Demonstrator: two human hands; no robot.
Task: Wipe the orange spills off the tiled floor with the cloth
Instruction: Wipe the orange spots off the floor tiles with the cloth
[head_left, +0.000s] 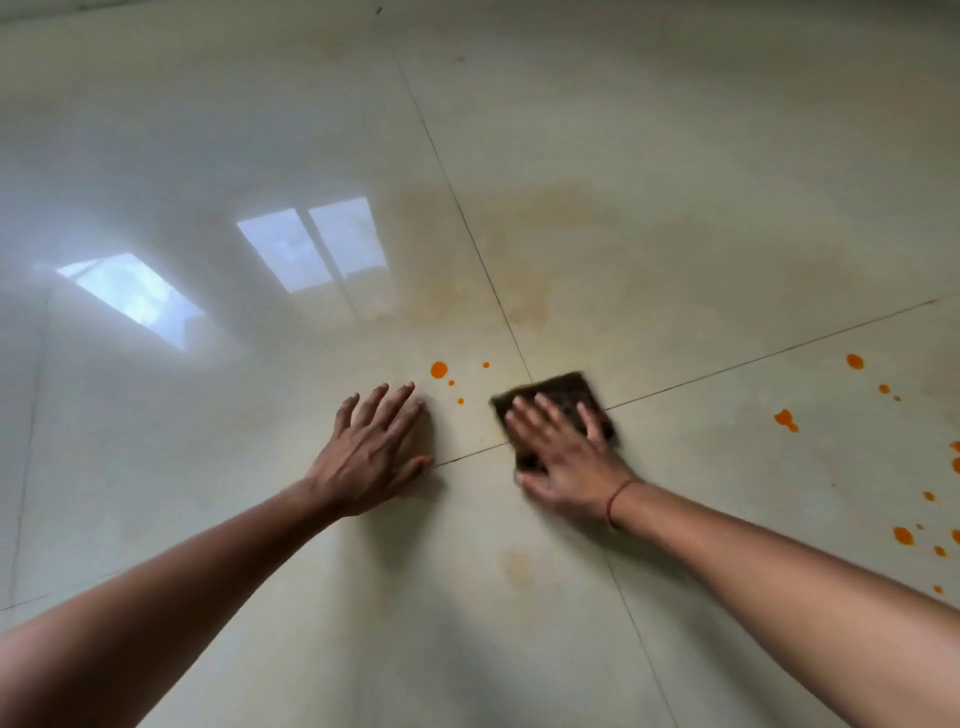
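Cloth (563, 397) under flat right hand (569, 460), corner pointing away.

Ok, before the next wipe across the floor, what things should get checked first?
1. Right hand flat on the cloth: ok.
2. Left hand off the drops, on bare floor: ok.
3. Drops between the hands gone: not ok.
4. Splatter on the right gone: not ok.
5. Faint yellowish smear farther out gone: not ok.
6. Cloth clean enough underneath: cannot tell.
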